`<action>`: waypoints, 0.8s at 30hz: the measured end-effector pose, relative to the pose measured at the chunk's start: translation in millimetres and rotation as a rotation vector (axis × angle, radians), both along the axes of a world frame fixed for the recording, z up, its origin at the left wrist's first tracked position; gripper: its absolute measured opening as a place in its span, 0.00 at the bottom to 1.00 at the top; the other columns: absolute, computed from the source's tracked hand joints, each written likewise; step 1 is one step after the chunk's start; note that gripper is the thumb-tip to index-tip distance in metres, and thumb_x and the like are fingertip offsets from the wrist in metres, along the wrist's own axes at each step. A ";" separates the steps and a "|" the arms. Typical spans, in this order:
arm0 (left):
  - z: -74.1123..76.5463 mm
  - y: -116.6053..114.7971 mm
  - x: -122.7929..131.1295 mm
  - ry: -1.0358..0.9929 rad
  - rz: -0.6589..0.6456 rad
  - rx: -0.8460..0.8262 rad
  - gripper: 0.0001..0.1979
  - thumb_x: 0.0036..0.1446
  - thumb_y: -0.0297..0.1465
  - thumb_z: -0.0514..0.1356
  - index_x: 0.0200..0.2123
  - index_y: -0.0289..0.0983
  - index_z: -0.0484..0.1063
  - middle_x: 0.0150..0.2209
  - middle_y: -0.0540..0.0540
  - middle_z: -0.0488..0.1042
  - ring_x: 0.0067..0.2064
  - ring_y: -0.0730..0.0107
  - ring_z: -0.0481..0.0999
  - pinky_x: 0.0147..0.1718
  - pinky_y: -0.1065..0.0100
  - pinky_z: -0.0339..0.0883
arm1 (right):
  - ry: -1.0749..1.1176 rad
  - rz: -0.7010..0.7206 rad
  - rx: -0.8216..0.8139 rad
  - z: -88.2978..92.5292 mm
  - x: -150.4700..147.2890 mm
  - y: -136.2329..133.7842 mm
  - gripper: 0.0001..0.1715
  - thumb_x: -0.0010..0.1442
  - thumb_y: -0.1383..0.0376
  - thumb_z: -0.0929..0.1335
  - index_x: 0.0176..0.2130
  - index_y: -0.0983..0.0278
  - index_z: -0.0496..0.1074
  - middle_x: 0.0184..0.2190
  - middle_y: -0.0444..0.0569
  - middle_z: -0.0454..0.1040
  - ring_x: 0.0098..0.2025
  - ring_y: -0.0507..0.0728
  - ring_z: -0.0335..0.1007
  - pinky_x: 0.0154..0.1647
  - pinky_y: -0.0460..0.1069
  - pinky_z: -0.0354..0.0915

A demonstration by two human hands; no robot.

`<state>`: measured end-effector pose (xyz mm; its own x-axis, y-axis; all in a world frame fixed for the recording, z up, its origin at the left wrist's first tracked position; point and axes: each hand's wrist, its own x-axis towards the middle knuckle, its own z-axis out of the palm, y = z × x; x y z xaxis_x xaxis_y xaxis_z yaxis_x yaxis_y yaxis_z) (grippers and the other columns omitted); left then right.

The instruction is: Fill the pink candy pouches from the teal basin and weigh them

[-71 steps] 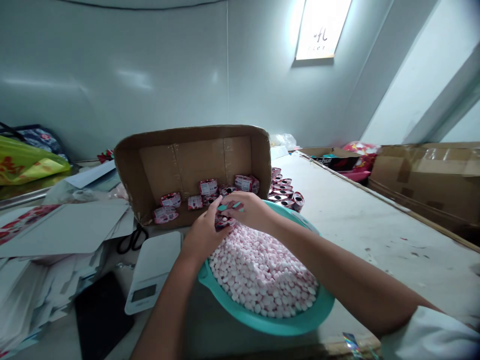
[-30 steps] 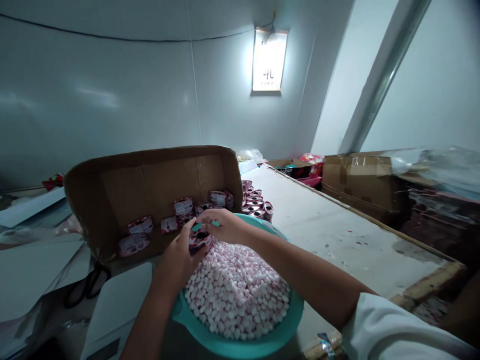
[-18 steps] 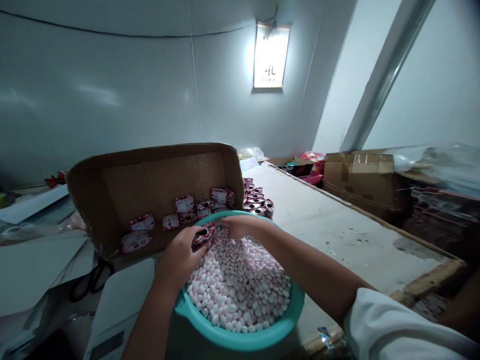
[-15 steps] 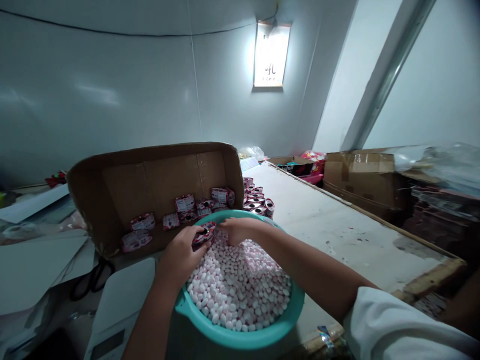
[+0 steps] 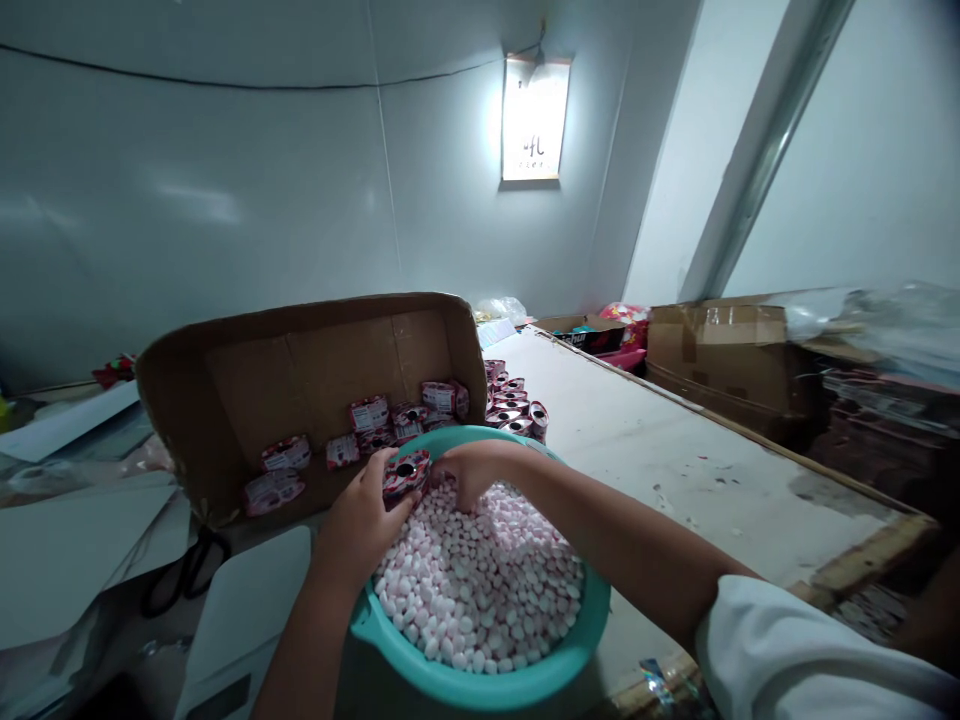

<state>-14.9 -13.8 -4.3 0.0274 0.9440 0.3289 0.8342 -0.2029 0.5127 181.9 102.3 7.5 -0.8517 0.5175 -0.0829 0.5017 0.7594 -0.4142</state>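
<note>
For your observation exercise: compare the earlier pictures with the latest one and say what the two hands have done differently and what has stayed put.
The right hand has dropped from the pack into the candies, fingers curled among them. The left hand still holds the pack at the basin rim, opening up. The carton with its packs, the scale and the scissors have not moved; only the camera shifted.

The room is dim and bluish. One lit panel [image 5: 533,118] at twelve o'clock glares white, washing the wall [image 5: 225,200] around it with soft reflections. The cardboard box [image 5: 300,370] interior sits in shadow. Edges bow with wide-angle distortion; things at three o'clock smear out of focus.
</note>
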 end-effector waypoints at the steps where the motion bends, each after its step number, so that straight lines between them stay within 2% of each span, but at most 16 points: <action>1: -0.4 0.3 0.0 0.008 -0.006 0.008 0.25 0.61 0.40 0.58 0.60 0.43 0.61 0.55 0.41 0.74 0.56 0.54 0.75 0.51 0.59 0.69 | -0.011 0.002 0.001 -0.1 -0.4 -0.3 0.26 0.33 0.74 0.77 0.38 0.66 0.80 0.20 0.35 0.71 0.20 0.48 0.63 0.19 0.42 0.56; 7: -0.9 1.1 -0.2 0.019 -0.008 0.019 0.26 0.61 0.40 0.58 0.61 0.42 0.61 0.56 0.40 0.74 0.57 0.53 0.74 0.53 0.59 0.68 | -0.032 0.006 0.040 0.7 -2.4 -3.5 0.22 0.34 0.76 0.76 0.33 0.63 0.80 0.18 0.35 0.67 0.20 0.48 0.58 0.19 0.44 0.52; 10: -0.8 1.1 -0.3 0.007 0.003 0.001 0.27 0.60 0.40 0.58 0.62 0.42 0.60 0.55 0.40 0.74 0.56 0.53 0.75 0.52 0.58 0.69 | 0.029 -0.038 0.095 4.4 -1.0 -3.5 0.19 0.35 0.76 0.78 0.31 0.63 0.80 0.20 0.37 0.69 0.21 0.48 0.58 0.21 0.44 0.52; 13: -1.8 2.5 -0.9 0.015 0.008 -0.005 0.28 0.60 0.41 0.58 0.62 0.42 0.60 0.55 0.39 0.74 0.56 0.52 0.75 0.51 0.58 0.69 | 0.124 -0.119 0.168 9.7 1.2 -2.3 0.12 0.41 0.73 0.78 0.30 0.66 0.79 0.21 0.40 0.71 0.23 0.49 0.58 0.24 0.45 0.53; 20: -3.0 5.4 -1.2 0.038 0.008 -0.018 0.28 0.61 0.45 0.56 0.62 0.43 0.60 0.56 0.39 0.73 0.57 0.51 0.75 0.50 0.58 0.70 | 0.319 -0.262 0.247 15.8 -3.2 0.1 0.08 0.49 0.70 0.76 0.33 0.68 0.78 0.29 0.45 0.75 0.31 0.52 0.65 0.32 0.44 0.57; 24: -3.9 5.9 -2.9 0.033 0.008 -0.024 0.30 0.61 0.50 0.54 0.62 0.43 0.61 0.56 0.38 0.73 0.55 0.49 0.76 0.45 0.59 0.72 | 0.435 -0.339 0.238 18.1 -7.9 -3.7 0.08 0.53 0.71 0.74 0.36 0.68 0.78 0.32 0.45 0.76 0.34 0.51 0.68 0.33 0.43 0.58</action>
<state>-17.8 -7.9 -8.2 0.0302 0.9518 0.3052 0.8525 -0.1840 0.4893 174.1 98.6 25.6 -0.5657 0.7276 0.3879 0.5544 0.6839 -0.4742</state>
